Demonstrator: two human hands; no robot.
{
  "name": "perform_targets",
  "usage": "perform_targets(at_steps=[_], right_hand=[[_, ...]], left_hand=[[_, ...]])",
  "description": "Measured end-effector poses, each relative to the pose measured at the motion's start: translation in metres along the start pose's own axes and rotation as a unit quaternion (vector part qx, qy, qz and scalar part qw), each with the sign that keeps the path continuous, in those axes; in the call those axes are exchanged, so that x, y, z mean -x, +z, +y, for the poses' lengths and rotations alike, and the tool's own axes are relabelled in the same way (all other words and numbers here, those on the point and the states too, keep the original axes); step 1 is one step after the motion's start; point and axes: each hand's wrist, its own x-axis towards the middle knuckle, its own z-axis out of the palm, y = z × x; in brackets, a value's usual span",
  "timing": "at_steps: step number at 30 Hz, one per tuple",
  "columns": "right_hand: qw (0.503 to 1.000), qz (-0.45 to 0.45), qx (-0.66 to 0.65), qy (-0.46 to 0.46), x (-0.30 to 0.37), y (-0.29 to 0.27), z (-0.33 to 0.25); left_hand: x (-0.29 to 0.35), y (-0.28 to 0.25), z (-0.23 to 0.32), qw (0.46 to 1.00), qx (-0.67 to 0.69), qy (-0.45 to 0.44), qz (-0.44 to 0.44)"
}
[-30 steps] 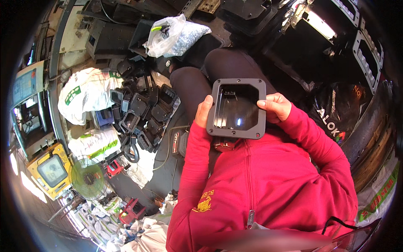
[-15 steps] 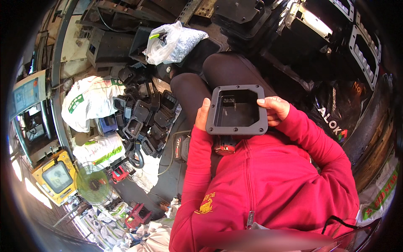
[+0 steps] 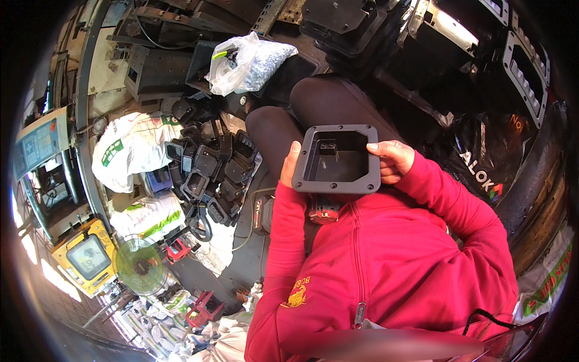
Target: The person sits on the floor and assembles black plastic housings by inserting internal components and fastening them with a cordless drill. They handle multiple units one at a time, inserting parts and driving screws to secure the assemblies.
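Observation:
Between my two hands, in front of my chest, is a black box-shaped housing (image 3: 305, 158) with a flat flanged rim. Small holes dot the rim, and a small block sits on the inner wall of its open cavity. My left hand (image 3: 291, 164) grips the left side, thumb upright along the edge and the other fingers hidden beneath. On the right side my right hand (image 3: 392, 160) holds the rim, thumb on top and fingers curled under. Just below the housing, a red and black power tool (image 3: 324, 212) rests partly hidden against my lap.
Left of my legs lies a heap of similar black housings (image 3: 208, 166). A clear bag of small metal pieces (image 3: 259, 66) stands beyond my knees. White sacks (image 3: 136, 148), a fan (image 3: 140, 264) and a yellow-framed device (image 3: 85, 256) are at left. Larger black housings (image 3: 344, 21) are stacked at the far side.
The housing has shifted slightly left and tilted a little in my hands. My grip on both sides stays the same.

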Motion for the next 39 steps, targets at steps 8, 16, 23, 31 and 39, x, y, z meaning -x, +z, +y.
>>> perform_targets(at_steps=[8,16,23,31,39], right_hand=[[0.999,0.000,0.042,-0.019,-0.002,-0.005,-0.001],[0.999,0.000,-0.001,-0.053,-0.007,-0.007,0.005],[0.989,0.056,0.127,-0.052,-0.013,-0.014,0.004],[0.980,0.072,0.177,-0.051,-0.020,-0.024,0.009],[0.985,-0.171,-0.022,-0.025,-0.018,-0.045,0.008]], left_hand=[[0.012,0.015,0.012,0.999,-0.033,0.012,-0.022],[0.014,0.037,0.016,0.974,-0.078,0.190,-0.091],[0.025,0.056,0.023,0.980,0.117,0.147,-0.073],[0.044,0.090,0.045,0.978,0.077,0.162,-0.110],[0.054,0.152,0.040,0.963,-0.130,0.178,-0.157]])
